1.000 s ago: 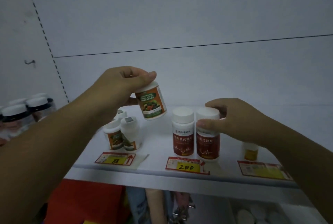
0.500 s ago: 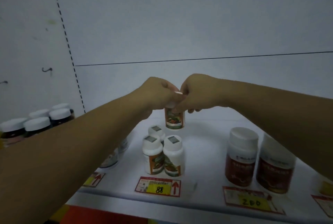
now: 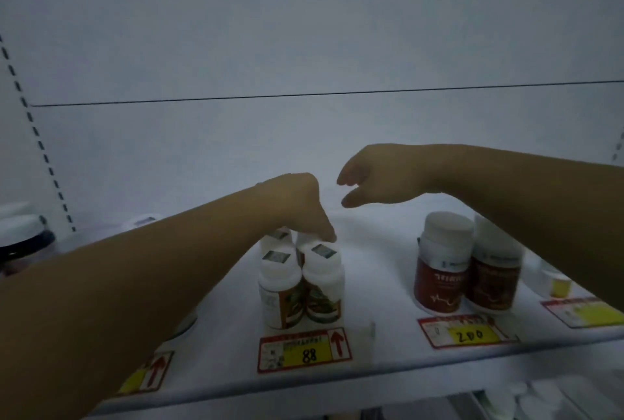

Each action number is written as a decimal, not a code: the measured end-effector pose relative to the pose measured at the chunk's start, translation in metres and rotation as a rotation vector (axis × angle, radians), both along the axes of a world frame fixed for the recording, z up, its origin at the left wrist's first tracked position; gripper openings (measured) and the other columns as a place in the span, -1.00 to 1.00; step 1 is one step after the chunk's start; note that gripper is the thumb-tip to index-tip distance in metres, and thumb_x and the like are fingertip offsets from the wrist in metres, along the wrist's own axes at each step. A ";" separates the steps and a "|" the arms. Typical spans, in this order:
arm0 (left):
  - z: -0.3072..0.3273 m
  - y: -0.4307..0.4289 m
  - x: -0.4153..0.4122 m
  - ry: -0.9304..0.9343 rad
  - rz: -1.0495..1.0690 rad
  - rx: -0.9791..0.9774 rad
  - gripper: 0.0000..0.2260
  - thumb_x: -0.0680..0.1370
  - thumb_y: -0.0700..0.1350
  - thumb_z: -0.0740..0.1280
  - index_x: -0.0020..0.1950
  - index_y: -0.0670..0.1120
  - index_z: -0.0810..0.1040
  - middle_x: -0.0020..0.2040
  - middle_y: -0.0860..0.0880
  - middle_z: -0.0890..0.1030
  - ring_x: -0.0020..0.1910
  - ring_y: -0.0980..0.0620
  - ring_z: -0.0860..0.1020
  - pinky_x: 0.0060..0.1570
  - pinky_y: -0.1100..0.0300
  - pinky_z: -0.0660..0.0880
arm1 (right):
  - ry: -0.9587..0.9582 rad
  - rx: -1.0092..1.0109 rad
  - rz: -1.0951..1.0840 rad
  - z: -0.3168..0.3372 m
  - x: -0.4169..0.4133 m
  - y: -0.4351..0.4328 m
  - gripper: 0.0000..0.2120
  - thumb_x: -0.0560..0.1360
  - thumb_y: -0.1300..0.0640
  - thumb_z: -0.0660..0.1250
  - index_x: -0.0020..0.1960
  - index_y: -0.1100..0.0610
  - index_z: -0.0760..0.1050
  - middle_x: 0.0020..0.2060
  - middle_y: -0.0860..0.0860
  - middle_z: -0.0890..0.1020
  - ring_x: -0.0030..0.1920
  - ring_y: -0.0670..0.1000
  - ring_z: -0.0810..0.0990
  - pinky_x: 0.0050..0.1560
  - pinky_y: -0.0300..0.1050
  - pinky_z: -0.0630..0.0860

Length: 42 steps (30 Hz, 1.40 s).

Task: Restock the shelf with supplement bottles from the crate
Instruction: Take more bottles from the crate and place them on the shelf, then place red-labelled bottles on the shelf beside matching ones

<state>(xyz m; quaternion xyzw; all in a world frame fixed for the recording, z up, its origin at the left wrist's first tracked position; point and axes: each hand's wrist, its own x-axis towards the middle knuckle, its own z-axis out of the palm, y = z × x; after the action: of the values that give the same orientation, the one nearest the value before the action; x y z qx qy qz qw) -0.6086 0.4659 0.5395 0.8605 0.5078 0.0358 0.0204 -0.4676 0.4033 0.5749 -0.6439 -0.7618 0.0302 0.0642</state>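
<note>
Bottle — under left fingers

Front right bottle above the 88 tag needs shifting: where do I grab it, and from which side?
Pinch the white cap of the front right bottle from above or from its open right side. It stands upright, its neighbour is tight against its left, and the left hand sits just behind.

free: bare white shelf at 12 o'clock | blocked: orange-labelled white bottles 9 o'clock, red-labelled white-capped bottles 3 o'clock
</note>
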 end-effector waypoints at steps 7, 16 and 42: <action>0.010 -0.016 0.002 -0.060 -0.070 -0.110 -0.40 0.49 0.31 0.13 0.29 -0.13 0.45 0.30 -0.09 0.50 0.21 -0.06 0.46 0.10 0.13 0.34 | -0.088 0.210 -0.073 -0.009 0.028 -0.025 -0.36 0.53 -0.23 0.09 0.50 0.03 0.06 0.53 0.05 0.07 0.52 0.06 0.00 0.46 0.03 0.00; 0.032 -0.092 0.068 -0.195 -0.170 0.163 -0.38 0.51 0.32 0.00 0.49 0.04 0.16 0.55 0.00 0.14 0.53 0.00 0.06 0.46 -0.02 0.03 | -0.043 0.275 -0.052 -0.019 0.111 -0.119 -0.37 0.55 -0.23 0.04 0.51 0.03 0.01 0.53 0.08 0.04 0.52 0.06 -0.06 0.47 0.06 -0.05; -0.394 -0.158 0.259 -0.174 -0.021 -0.486 -0.45 0.48 0.04 0.35 0.40 -0.07 0.28 0.36 -0.09 0.39 0.31 -0.09 0.41 0.25 0.09 0.37 | 0.417 -0.191 -0.239 -0.417 0.277 -0.170 -0.33 0.51 0.12 0.27 0.50 0.20 0.01 0.42 0.23 0.24 0.31 0.19 0.39 0.21 0.02 0.42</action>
<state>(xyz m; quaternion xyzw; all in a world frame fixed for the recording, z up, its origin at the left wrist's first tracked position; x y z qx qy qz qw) -0.3500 0.3080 0.1452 0.8293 0.4887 -0.0137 0.2706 -0.1902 0.2328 0.1576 -0.7124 -0.6443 0.2263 0.1617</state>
